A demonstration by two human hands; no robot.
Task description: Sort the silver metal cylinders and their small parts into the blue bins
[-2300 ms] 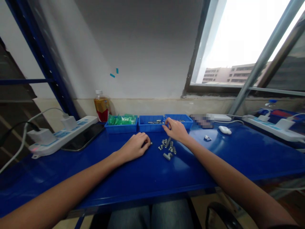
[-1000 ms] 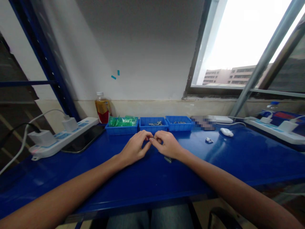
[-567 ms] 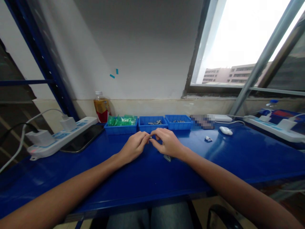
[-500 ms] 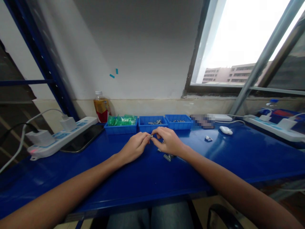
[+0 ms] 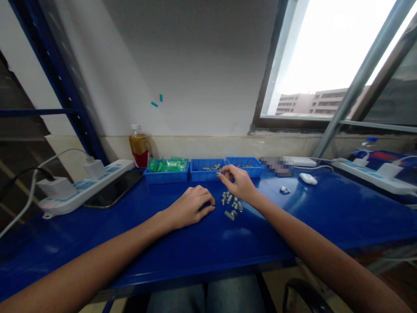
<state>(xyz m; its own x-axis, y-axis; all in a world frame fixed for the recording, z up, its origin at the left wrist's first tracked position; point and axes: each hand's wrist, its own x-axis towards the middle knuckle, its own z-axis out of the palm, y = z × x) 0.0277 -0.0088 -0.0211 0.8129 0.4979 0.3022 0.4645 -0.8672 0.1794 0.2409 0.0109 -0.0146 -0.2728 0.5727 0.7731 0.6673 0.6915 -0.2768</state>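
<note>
My right hand (image 5: 239, 182) is raised off the table, its thumb and fingers pinching a small shiny metal part (image 5: 218, 173) that looks like a short screw; its exact kind is too small to tell. Just behind that part is the middle blue bin (image 5: 205, 176), with metal pieces inside. On the blue table rests my left hand (image 5: 193, 205), thumb and fingers apart, with nothing visible between them. To its right, below my right hand, lies a loose pile of small metal cylinders and screw-like pieces (image 5: 232, 214).
Green plastic packets fill the left blue bin (image 5: 166, 177); small metal parts lie in the right one (image 5: 252, 171). A drink bottle (image 5: 138, 145), dark phone (image 5: 114, 189) and power strip (image 5: 87, 187) stand left. At right are a white earbud case (image 5: 308, 178) and an earbud (image 5: 284, 190).
My hands have moved apart. The right one has risen toward the bins with the small metal part; the left has dropped slightly and opened. More of the loose metal pile shows.
</note>
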